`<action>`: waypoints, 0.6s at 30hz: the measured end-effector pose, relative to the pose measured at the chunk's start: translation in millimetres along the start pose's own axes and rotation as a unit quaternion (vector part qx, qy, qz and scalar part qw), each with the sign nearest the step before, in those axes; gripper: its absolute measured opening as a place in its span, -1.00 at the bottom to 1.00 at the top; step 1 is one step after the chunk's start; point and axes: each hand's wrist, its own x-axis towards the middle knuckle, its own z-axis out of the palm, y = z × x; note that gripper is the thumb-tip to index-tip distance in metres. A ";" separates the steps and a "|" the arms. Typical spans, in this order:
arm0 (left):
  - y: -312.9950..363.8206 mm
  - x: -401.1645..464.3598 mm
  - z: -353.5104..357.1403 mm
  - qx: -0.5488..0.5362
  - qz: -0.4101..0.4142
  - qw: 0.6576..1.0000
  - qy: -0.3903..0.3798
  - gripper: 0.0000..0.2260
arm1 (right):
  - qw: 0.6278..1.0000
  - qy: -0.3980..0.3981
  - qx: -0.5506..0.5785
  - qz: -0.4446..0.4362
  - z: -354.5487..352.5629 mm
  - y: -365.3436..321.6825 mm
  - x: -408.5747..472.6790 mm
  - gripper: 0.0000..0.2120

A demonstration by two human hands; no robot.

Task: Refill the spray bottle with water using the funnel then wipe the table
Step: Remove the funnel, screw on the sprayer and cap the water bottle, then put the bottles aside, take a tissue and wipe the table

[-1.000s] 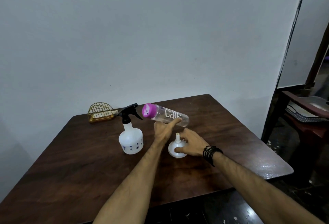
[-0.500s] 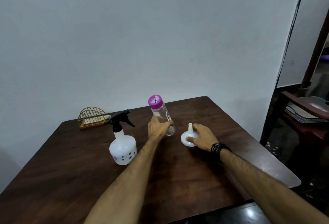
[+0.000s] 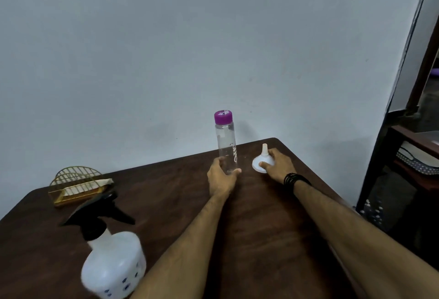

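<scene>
Head view: your left hand (image 3: 221, 175) grasps the upright water bottle (image 3: 226, 146) near the table's (image 3: 261, 239) far edge; your right hand (image 3: 276, 164) pinches the inverted funnel (image 3: 261, 163). Next, likely uncap the spray bottle (image 3: 111, 263).

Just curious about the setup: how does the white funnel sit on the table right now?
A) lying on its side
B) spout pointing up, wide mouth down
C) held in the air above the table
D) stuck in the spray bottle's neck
B: the funnel rests mouth-down on the table, its narrow spout pointing up, with the right hand gripping its edge.
</scene>
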 end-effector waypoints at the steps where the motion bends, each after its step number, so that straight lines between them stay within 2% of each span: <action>1: 0.9 6.7 5.9 0.008 -0.001 1.000 0.004 -0.43 | 1.000 0.009 0.002 -0.003 2.3 1.6 9.9 -0.52; 7: 0.8 54.9 28.4 0.067 -0.009 0.998 0.009 -0.44 | 0.999 0.026 -0.030 -0.026 15.1 11.6 48.3 -0.55; 13: -4.9 59.5 32.4 0.089 -0.015 0.996 0.013 -0.37 | 0.998 0.028 -0.023 -0.042 16.9 13.9 50.7 -0.52; 16: 0.0 54.7 27.2 0.077 -0.035 0.996 -0.008 -0.15 | 0.997 0.072 0.002 -0.020 15.8 10.3 46.8 -0.44; 18: 0.5 48.5 19.0 0.069 -0.043 0.996 -0.023 0.04 | 0.991 0.134 0.012 -0.016 15.0 6.3 40.5 -0.37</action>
